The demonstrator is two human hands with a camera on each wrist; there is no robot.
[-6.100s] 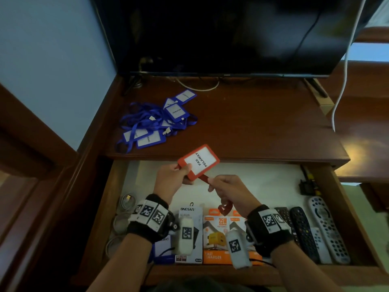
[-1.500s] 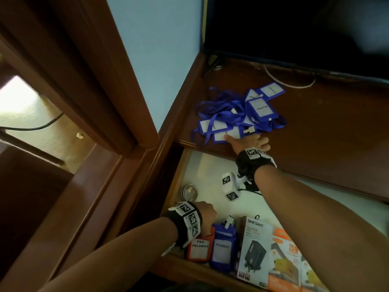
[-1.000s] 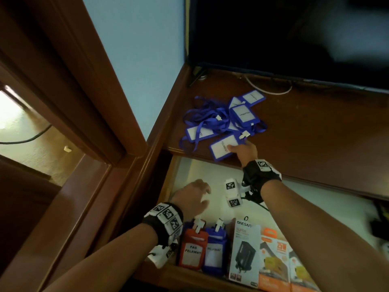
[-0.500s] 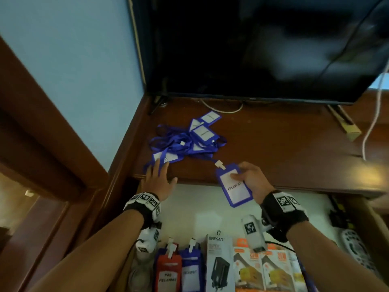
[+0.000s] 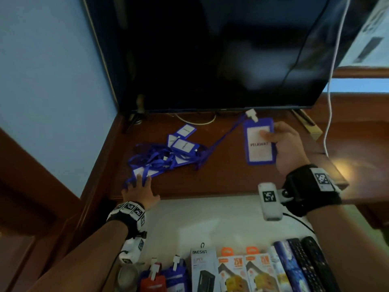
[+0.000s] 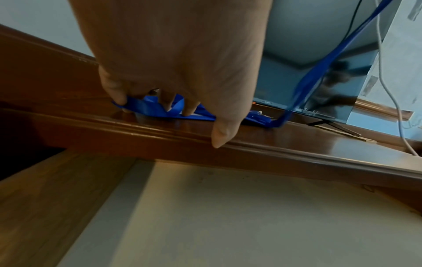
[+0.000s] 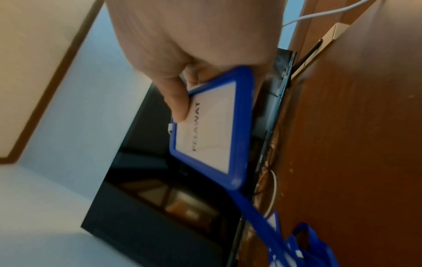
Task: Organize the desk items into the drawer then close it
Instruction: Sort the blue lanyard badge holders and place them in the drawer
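Since half a second ago, your right hand has lifted the blue badge holder from the desk's front edge up to the right of centre in the head view, just below the TV. Thumb lies across the white "PELAWAT" card, fingers behind: a pinch on the holder's right side. Its lanyard runs taut, down and left, to the pile of blue badges on the desk, left of centre.

Your left hand has stayed at the pile's lower left edge. Fingers are straight and spread, tips pressing on the blue straps against the desktop; thumb hangs over the front moulding.

Drawer is open across the bottom of the head view. Along its near edge, left to right: a red badge holder, a blue one, a white charger box, two orange-topped boxes, remotes.

White cable hangs at upper right.
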